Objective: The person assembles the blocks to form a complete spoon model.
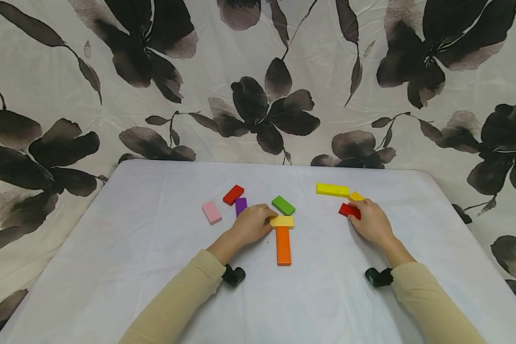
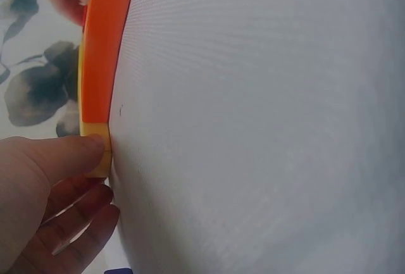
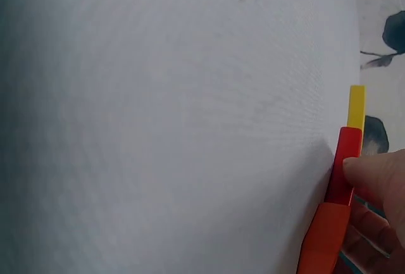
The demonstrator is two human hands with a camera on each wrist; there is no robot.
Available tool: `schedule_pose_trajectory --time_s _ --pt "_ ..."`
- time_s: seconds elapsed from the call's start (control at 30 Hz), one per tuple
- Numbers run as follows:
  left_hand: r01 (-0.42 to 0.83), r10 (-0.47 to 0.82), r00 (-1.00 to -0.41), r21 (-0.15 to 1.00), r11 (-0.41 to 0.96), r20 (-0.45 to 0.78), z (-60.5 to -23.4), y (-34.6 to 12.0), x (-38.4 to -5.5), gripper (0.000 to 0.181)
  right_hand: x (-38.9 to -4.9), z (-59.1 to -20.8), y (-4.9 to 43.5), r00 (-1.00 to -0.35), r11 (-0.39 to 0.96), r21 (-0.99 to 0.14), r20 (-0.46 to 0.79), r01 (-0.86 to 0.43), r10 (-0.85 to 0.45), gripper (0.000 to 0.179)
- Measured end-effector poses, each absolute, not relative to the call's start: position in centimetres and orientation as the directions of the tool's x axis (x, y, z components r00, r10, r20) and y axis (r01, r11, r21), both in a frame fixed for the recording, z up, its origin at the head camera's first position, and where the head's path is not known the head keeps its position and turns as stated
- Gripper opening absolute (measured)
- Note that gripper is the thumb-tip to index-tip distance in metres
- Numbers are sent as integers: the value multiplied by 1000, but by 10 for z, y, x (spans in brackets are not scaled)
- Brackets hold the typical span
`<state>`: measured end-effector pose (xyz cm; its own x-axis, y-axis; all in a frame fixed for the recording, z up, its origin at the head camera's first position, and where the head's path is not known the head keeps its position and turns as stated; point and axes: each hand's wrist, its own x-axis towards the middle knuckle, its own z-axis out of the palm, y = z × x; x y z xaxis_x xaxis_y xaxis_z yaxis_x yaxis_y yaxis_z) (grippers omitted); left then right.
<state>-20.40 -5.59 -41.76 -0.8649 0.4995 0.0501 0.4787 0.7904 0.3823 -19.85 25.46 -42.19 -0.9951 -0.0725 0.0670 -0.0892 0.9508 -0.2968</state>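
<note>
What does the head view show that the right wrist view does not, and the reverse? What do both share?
Only the head view shows the left hand, pink block, purple block and long orange block. Only the right wrist view shows a second orange block, at one end of the held red block. Both show the right hand holding it, the green block and the table.

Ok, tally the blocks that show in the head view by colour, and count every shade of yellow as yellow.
Yellow blocks: 3
Red blocks: 2
Orange block: 1
Green block: 1
Purple block: 1
Pink block: 1
Total: 9
</note>
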Motion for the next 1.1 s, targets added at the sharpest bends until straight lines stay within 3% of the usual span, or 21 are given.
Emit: schedule_pose_trajectory --time_s 0.47,1.1 --pt "476 500 -865 393 787 47 -416 -57 -203 33 -196 -416 248 -986 943 -311 147 -122 -79 40" --pt "491 507 -859 395 777 70 -417 -56 -205 32 -168 -398 219 -973 895 -380 99 -233 -211 36"
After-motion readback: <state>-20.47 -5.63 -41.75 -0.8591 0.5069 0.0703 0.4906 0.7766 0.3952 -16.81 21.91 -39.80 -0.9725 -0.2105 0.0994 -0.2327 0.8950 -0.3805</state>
